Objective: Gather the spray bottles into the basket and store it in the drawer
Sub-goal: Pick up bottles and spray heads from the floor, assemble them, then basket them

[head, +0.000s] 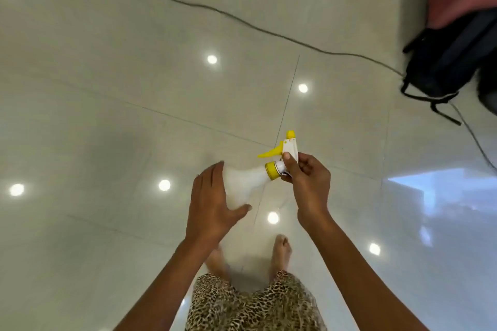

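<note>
Gathering step: the right hand (306, 183) pinches the spray bottle (247, 183) at its neck; the left hand (212, 207) cups its base. Next it needs the basket, unseen here.

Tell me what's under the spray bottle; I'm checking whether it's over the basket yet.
Only bare tiled floor lies under the spray bottle, held by the left hand and right hand. No basket shows; the hands and bottle cover some floor.
</note>
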{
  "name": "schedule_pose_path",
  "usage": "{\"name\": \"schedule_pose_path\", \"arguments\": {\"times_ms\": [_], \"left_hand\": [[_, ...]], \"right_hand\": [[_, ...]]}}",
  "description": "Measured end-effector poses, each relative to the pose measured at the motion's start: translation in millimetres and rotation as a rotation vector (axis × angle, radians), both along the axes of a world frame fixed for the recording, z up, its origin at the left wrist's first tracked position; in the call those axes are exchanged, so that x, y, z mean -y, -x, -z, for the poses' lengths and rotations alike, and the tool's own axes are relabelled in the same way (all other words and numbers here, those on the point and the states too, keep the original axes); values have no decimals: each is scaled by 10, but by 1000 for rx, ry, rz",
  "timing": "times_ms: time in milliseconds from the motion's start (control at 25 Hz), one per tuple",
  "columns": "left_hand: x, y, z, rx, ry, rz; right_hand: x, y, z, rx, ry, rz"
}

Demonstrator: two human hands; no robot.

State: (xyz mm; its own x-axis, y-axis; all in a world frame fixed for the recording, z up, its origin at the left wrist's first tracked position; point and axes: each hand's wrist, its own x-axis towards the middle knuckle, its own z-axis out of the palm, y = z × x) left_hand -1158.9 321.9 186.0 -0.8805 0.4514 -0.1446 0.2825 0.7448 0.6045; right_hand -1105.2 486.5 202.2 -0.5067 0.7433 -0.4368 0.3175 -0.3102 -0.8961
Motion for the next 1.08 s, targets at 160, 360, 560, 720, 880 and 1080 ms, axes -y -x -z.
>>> {"name": "schedule_pose_path", "arguments": {"times_ms": [160,360,560,720,880,1080], "left_hand": [[240,-120,-441,31,-68,-64],[727,-864,-1124,-100,-127,-302],[925,-1769,-1388,-225,-232,-567],[1230,-2411,-1477,-287,-226,-764],[1756,-3116,-1566,-338,-221,-1009],[2520,-4066,-1634,-409,-150,-1268]], "right_hand": [[178,-55,-525,-112,-49,-84],[620,-321,-1304,-267,-22,-358],[975,-758,-1654,-347,-86,-603],[1404,-1081,-1810,-393,-64,-816],[2112,-1488,-1937,-410,8,-1058],[3207,-2112,-2053,-460,61,-1357]]}}
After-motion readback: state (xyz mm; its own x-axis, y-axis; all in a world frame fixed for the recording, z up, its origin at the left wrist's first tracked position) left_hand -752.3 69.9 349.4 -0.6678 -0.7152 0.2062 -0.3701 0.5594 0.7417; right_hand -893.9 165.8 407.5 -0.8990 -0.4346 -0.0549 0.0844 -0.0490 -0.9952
